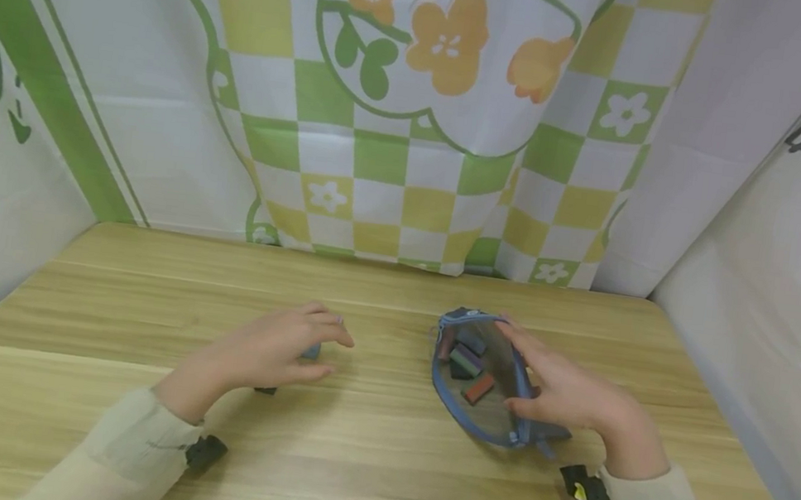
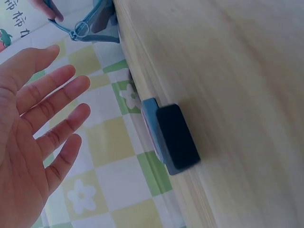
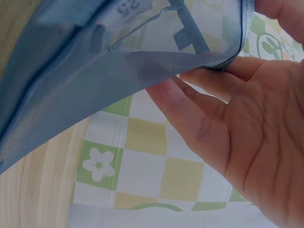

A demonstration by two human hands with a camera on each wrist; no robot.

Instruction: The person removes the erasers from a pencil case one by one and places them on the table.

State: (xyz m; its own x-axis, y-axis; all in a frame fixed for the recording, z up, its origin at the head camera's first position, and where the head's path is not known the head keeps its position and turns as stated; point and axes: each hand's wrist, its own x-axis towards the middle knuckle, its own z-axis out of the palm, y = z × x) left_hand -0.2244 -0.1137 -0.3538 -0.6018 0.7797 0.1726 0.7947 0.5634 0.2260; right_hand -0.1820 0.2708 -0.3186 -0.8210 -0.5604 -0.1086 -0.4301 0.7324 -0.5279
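My left hand (image 1: 272, 348) hovers over the left-middle of the table with its fingers spread and nothing held. Under it, partly hidden in the head view, are a small blue block (image 1: 311, 351) and a dark rectangular block (image 2: 176, 137), seen close together in the left wrist view. To the right, a blue mesh zip pouch (image 1: 458, 416) gapes open toward me, with several small coloured blocks inside, including an orange-red block (image 1: 478, 389) and a green-and-purple block (image 1: 465, 361). My right hand (image 1: 571, 385) grips the pouch's right side by its rim.
The wooden table (image 1: 357, 478) reaches back to a green and yellow checked curtain (image 1: 382, 156). White cloth walls (image 1: 775, 313) stand on both sides. A dark wrist strap piece (image 1: 205, 453) sits by each sleeve cuff.
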